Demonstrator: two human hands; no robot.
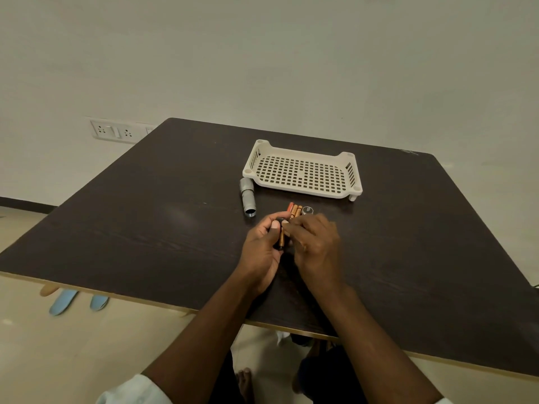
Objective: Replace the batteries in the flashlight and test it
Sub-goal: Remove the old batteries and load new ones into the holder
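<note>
The left hand [264, 246] grips the black battery holder [279, 228] above the desk [145, 217], its long axis pointing away from the person, while the right hand's fingers [287, 225] pinch a battery [281, 239] lying along it, flashlight body [247, 199] farther left

One silver flashlight body [247, 197] at 11 o'clock of the hands. Three loose batteries [294, 210] at 12 o'clock, one end cap [307, 210] just beside. One battery holder [281, 238] between two hands. One perforated tray [303, 171] at 12 o'clock, farther off. Two wall sockets [114, 131] at 10 o'clock.
</note>
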